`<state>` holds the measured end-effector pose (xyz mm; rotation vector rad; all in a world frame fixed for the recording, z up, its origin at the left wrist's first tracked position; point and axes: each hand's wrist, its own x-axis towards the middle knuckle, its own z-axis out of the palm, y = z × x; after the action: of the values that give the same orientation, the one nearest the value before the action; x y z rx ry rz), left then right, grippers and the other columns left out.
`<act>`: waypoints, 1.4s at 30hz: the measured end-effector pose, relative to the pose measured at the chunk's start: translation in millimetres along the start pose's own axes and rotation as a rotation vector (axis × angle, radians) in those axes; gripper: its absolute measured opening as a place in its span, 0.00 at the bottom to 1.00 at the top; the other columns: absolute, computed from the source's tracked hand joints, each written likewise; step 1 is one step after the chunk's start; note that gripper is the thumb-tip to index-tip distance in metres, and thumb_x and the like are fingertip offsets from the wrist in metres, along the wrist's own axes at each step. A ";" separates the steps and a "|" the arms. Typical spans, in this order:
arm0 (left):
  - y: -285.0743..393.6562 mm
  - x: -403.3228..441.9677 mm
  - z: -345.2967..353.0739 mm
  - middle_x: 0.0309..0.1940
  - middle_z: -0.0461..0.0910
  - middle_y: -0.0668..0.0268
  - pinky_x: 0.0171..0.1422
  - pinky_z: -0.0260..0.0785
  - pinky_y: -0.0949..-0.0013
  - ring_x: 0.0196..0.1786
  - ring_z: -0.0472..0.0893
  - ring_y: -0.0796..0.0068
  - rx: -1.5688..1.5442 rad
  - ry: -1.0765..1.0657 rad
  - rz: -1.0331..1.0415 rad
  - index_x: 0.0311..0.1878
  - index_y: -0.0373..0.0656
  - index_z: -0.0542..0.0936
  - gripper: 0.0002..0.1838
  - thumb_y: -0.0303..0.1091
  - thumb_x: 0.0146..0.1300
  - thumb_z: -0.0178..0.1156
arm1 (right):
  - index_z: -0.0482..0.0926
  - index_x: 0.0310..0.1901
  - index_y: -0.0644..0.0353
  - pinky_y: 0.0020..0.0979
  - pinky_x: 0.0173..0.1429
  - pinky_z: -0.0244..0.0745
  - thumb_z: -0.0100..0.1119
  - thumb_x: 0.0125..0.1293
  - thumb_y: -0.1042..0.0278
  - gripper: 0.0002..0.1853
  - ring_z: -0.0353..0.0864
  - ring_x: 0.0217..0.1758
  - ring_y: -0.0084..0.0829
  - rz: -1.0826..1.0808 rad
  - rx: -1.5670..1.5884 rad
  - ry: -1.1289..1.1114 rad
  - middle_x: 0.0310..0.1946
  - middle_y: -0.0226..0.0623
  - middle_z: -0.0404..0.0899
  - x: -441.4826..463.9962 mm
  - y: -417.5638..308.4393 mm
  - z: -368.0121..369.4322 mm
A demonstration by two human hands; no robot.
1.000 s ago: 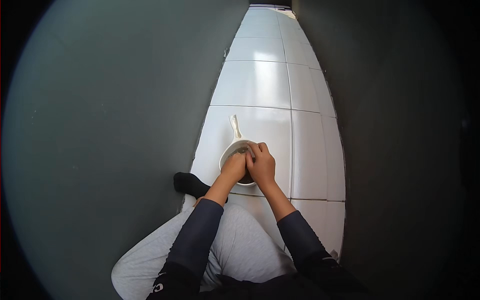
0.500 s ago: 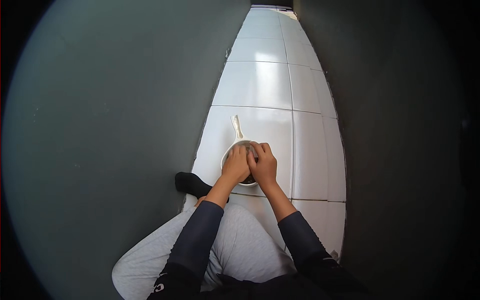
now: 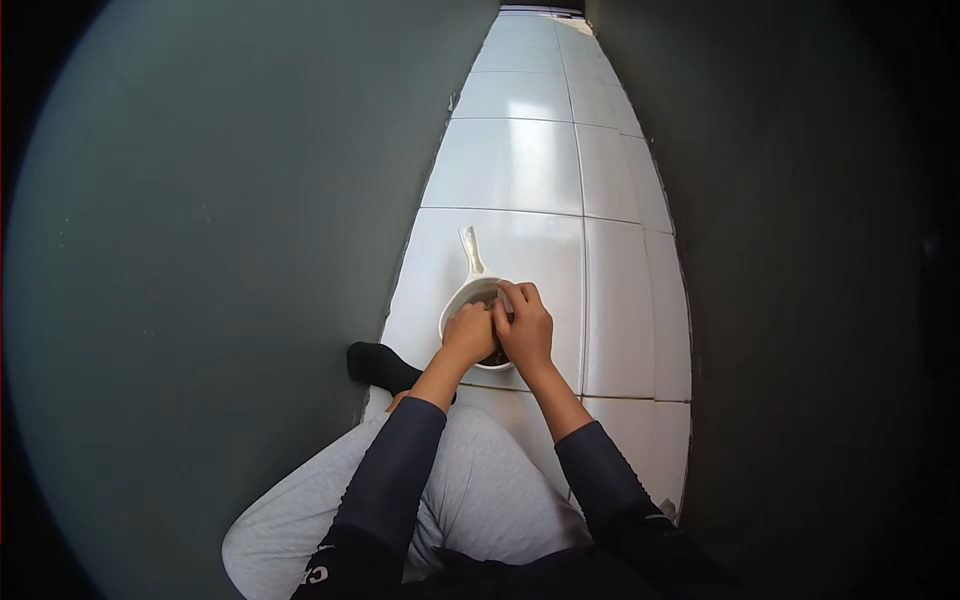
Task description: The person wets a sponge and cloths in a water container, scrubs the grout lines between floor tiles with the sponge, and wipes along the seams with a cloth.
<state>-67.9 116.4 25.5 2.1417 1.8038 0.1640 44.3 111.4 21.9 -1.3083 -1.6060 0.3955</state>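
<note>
A white dipper with its handle pointing away from me stands on the tiled floor. Dark contents, too small to make out, show inside it. My left hand is curled over the inside of the dipper, its fingers bent down; what they hold, if anything, is hidden. Beside it, my right hand rests over the right rim with bent fingers, its thumb close to the left hand. Whether something is between the thumb and fingers cannot be seen.
White floor tiles run away between a grey wall on the left and a dark wall on the right. A foot in a black sock lies left of the dipper, and my legs in grey trousers are folded below.
The fingers of my left hand, straighter half a second ago, are now curled down into the dipper. My right hand and the dipper have hardly moved.
</note>
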 end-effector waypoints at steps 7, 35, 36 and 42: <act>-8.8 3.9 15.3 0.42 0.77 0.50 0.54 0.68 0.52 0.48 0.77 0.49 -0.160 0.073 0.098 0.45 0.38 0.78 0.14 0.35 0.58 0.56 | 0.80 0.45 0.57 0.33 0.33 0.75 0.59 0.58 0.70 0.12 0.80 0.28 0.37 -0.018 -0.002 0.011 0.35 0.38 0.76 0.4 0.5 0.8; -2.2 -0.7 1.0 0.21 0.78 0.47 0.32 0.71 0.49 0.25 0.78 0.45 -0.325 0.402 0.007 0.29 0.39 0.79 0.19 0.43 0.66 0.49 | 0.78 0.47 0.61 0.29 0.33 0.81 0.57 0.61 0.73 0.12 0.80 0.34 0.34 -0.007 0.178 0.086 0.38 0.41 0.75 -0.9 -1.4 -4.0; -1.6 -1.2 0.6 0.21 0.78 0.47 0.32 0.71 0.50 0.25 0.78 0.45 -0.334 0.391 -0.005 0.28 0.39 0.80 0.19 0.44 0.66 0.48 | 0.78 0.46 0.61 0.30 0.33 0.80 0.57 0.61 0.73 0.12 0.80 0.34 0.35 0.001 0.176 0.081 0.38 0.41 0.75 -1.1 -1.4 -4.1; 5.4 -4.8 -7.3 0.21 0.78 0.49 0.32 0.71 0.51 0.25 0.78 0.46 -0.320 0.363 -0.047 0.26 0.41 0.82 0.23 0.47 0.67 0.47 | 0.78 0.46 0.60 0.29 0.32 0.79 0.57 0.61 0.71 0.11 0.80 0.31 0.34 0.011 0.160 0.075 0.37 0.40 0.75 -0.6 -1.7 -3.9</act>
<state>-65.9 112.3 34.8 1.9298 1.8589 0.8179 46.6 109.0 24.6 -1.1973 -1.4742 0.4668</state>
